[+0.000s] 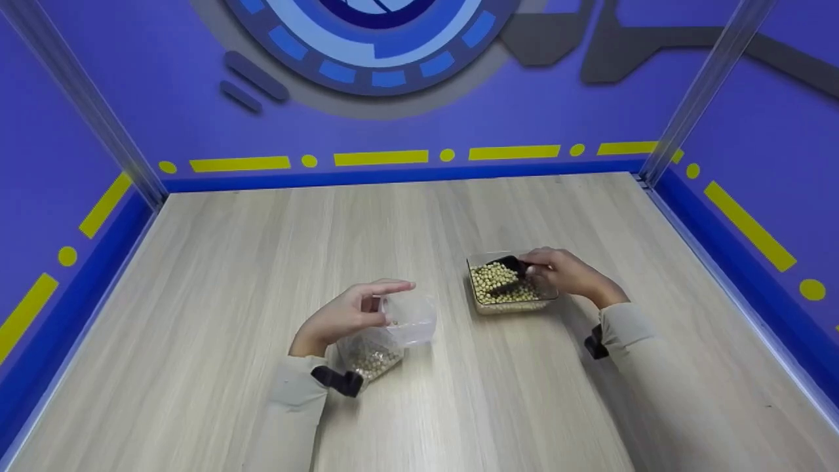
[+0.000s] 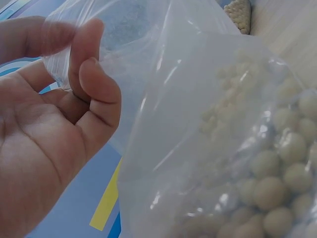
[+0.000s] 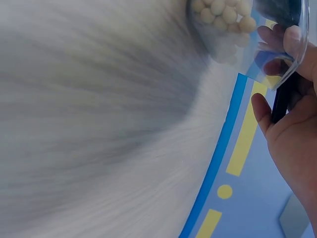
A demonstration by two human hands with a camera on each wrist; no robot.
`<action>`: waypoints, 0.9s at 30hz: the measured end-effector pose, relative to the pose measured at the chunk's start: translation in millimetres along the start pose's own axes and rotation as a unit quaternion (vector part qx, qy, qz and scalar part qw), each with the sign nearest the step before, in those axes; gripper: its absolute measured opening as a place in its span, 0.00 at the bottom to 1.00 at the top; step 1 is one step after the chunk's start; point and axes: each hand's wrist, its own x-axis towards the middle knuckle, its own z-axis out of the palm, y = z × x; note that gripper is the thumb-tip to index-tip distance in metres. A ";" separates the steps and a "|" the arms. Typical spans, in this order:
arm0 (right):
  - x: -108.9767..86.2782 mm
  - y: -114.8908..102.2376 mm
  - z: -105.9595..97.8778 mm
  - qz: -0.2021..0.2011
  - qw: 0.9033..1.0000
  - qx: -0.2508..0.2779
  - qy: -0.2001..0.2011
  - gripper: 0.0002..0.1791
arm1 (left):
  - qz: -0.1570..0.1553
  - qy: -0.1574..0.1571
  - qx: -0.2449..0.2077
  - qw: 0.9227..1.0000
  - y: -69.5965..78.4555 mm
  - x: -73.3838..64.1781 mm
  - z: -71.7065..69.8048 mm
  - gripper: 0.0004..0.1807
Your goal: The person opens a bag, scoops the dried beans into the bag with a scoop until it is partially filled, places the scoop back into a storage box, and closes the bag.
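Observation:
My left hand [image 1: 344,318] pinches the mouth of a clear plastic bag [image 1: 413,319]. Round, pale yellow beans like soybeans fill the bag's lower part, seen close up in the left wrist view [image 2: 270,193]. To the right, my right hand [image 1: 570,272] grips the handle of a black scoop [image 1: 511,265]. The scoop's head is down among the loose beans [image 1: 488,282] inside a clear rectangular container [image 1: 514,307]. In the right wrist view, the black handle [image 3: 281,101] shows between fingers and thumb, partly behind the container's wall.
Both things rest on a light wood-grain table [image 1: 419,223]. Blue walls [image 1: 393,141] with yellow markings close it in at the back and sides. A black wrist strap [image 1: 337,380] sits on the left sleeve, and another [image 1: 595,342] on the right.

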 end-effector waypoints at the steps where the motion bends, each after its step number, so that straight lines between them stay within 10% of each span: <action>1: -0.1 0.3 -0.2 -0.003 1.000 0.001 0.001 0.18 | 0.001 0.000 0.003 1.000 0.0 0.0 -0.1 0.31; 27: -5.1 6.7 -2.3 0.034 0.998 0.056 -0.004 0.20 | -0.010 0.002 0.002 1.000 0.2 2.7 1.0 0.32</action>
